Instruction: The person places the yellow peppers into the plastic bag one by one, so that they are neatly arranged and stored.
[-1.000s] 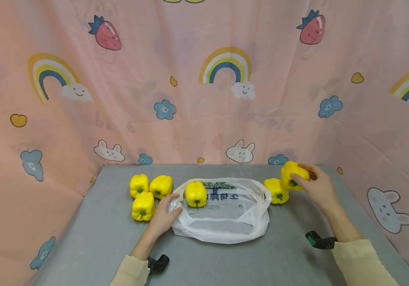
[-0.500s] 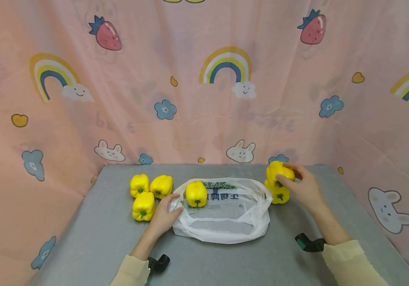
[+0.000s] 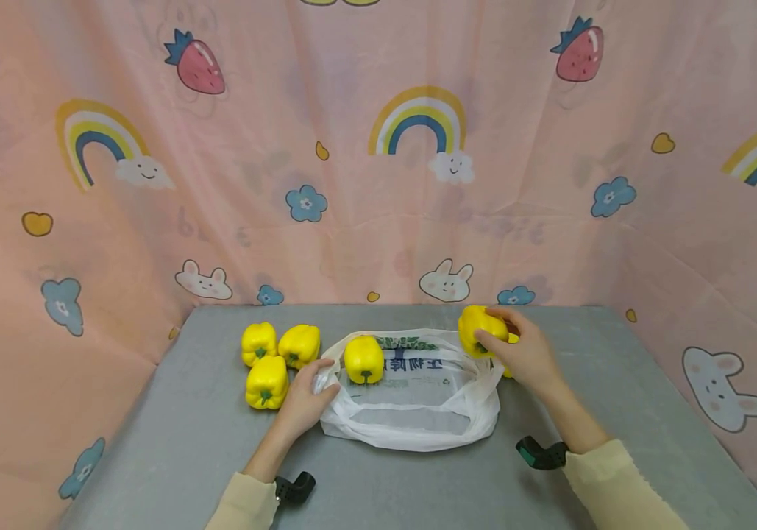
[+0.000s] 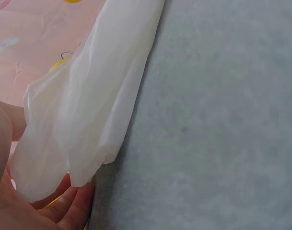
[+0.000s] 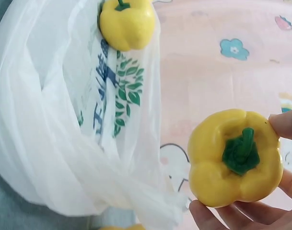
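Note:
A white plastic bag [image 3: 411, 438] with printed lettering lies with its mouth spread wide on the grey table. My left hand [image 3: 305, 401] grips the bag's left edge, fingers behind the plastic and thumb in front. In my right hand [image 3: 527, 353] is a yellow bell pepper [image 5: 237, 158], pinched between thumb and fingers, its green stem facing the wrist camera. In the head view that pepper overlaps the bag's far right rim. Another yellow bell pepper [image 3: 363, 359] is inside the bag toward the left. One more pepper [image 3: 512, 355] beside the bag is mostly hidden behind my right hand.
Left of my left hand, three yellow bell peppers [image 3: 266, 383] sit in a cluster on the table [image 3: 179, 456]. A pink printed curtain [image 3: 378, 243] hangs along the table's back and sides.
My right hand has carried its bell pepper leftward, from above the right-side pepper to over the bag's right rim. The left hand keeps its hold on the bag.

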Tool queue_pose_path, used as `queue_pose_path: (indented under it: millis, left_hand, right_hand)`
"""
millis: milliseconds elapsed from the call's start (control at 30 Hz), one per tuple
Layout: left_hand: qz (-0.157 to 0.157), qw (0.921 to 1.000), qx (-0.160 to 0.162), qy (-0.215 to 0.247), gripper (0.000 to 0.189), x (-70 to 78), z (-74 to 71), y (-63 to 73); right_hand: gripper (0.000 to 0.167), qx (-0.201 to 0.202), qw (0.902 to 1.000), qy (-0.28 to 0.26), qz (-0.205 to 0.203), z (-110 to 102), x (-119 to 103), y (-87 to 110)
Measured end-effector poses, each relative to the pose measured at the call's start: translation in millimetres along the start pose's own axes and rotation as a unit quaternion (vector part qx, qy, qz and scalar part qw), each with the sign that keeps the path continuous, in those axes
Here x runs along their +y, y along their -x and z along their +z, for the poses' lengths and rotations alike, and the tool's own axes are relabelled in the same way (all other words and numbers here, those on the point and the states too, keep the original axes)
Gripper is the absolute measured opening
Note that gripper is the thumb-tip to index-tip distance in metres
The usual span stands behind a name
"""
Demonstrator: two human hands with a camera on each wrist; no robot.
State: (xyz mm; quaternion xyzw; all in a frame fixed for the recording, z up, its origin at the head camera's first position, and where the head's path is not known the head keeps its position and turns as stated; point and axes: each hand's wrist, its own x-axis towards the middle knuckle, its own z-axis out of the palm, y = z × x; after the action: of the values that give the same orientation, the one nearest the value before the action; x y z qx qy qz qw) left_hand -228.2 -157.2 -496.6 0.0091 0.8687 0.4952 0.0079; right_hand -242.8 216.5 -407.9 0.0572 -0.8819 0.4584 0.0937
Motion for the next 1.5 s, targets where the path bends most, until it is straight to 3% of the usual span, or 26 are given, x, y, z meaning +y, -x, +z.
queue_pose_path:
  millis: [600, 967, 1500]
  left_hand:
    - [0.004, 1.0000, 0.008, 0.003, 0.045, -1.8, 0.4, -0.7]
    - [0.032, 0.9995, 0.000, 0.007, 0.045, -2.2, -2.2, 1.4]
    - [0.024, 0.9997, 0.000, 0.004, 0.044, -1.8, -2.0, 1.1]
  right_hand:
    - [0.057, -0.042, 0.9965, -0.069, -0.022, 54, -14, -1.5]
    - [0.058, -0.058, 0.9965, -0.060, -0.002, 83, -22, -4.7]
    - [0.052, -0.079, 0.9956, -0.045, 0.021, 113, -17, -15.3]
